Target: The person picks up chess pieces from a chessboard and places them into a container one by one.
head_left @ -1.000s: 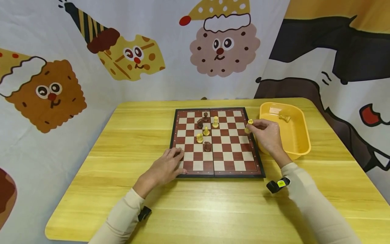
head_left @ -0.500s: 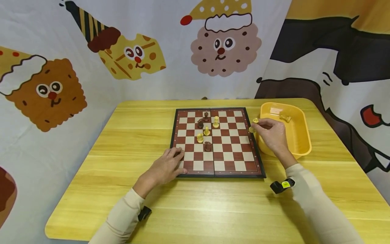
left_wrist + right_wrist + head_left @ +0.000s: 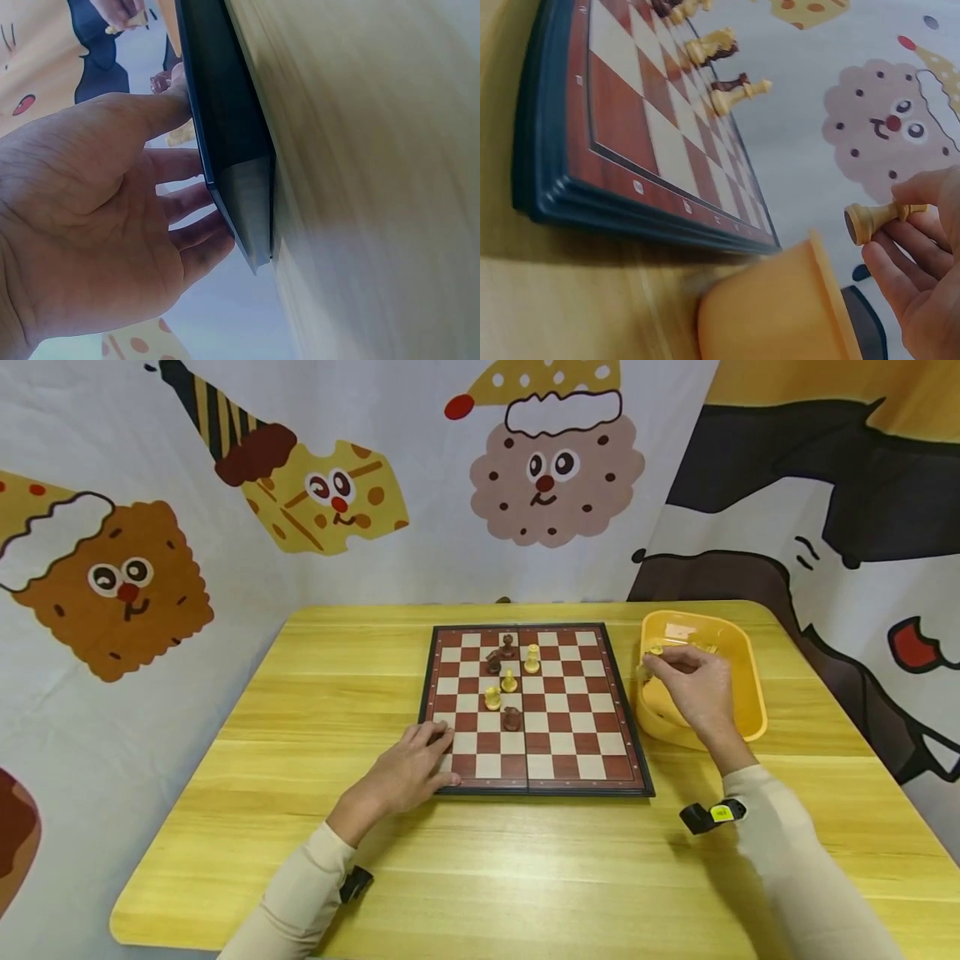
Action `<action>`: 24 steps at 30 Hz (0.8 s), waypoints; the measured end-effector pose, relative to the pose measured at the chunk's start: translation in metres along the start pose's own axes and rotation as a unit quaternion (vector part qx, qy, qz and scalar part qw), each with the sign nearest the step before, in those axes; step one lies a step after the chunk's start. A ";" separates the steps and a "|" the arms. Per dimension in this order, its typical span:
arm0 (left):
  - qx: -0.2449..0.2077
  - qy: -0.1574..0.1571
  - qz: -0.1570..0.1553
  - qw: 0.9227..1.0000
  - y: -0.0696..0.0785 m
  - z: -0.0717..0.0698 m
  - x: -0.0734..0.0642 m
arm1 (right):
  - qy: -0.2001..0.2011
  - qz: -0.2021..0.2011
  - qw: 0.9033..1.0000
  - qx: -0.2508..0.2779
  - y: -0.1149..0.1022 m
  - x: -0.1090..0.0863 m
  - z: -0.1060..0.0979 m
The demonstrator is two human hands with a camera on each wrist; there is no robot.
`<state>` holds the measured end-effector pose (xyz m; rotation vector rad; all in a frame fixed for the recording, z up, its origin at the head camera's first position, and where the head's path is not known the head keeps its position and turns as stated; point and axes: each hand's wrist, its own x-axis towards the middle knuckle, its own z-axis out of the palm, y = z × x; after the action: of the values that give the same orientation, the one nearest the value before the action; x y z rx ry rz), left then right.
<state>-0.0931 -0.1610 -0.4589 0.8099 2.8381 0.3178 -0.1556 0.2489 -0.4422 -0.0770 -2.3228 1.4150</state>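
Note:
My right hand (image 3: 697, 685) pinches a pale yellow chess piece (image 3: 871, 219) between thumb and fingers, over the left rim of the yellow plastic bin (image 3: 756, 714). In the right wrist view its base points away from the palm. My left hand (image 3: 405, 767) rests on the near left corner of the chessboard (image 3: 555, 768), fingertips on its top edge. Near the board's middle stand pale yellow pieces, among them a tall one (image 3: 532, 658), a pawn (image 3: 509, 682) and a shorter one (image 3: 492, 698). Brown pieces stand beside them: one nearer piece (image 3: 512, 719) and two farther back (image 3: 492, 662).
Another pale yellow piece (image 3: 708, 648) lies inside the bin, mostly hidden behind my right hand. The bin stands close to the board's right edge on the wooden table (image 3: 540, 877). A cartoon-printed cloth (image 3: 420, 568) hangs behind the table.
My right hand has moved right with the pale chess piece, from the board's right edge to over the bin's left rim. The left hand stays at the board's corner.

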 end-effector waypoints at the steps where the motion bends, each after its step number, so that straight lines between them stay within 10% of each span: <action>1: 0.000 0.000 0.001 1.000 0.000 0.000 0.000 | 0.004 0.001 1.000 0.002 0.001 0.000 -0.002; 24: 0.003 0.000 0.006 1.000 0.001 -0.001 0.000 | 0.059 0.059 0.996 0.009 0.019 -0.002 -0.048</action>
<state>-0.0926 -0.1605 -0.4572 0.8277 2.8377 0.3107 -0.1389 0.2981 -0.4405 -0.2904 -2.2404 1.4461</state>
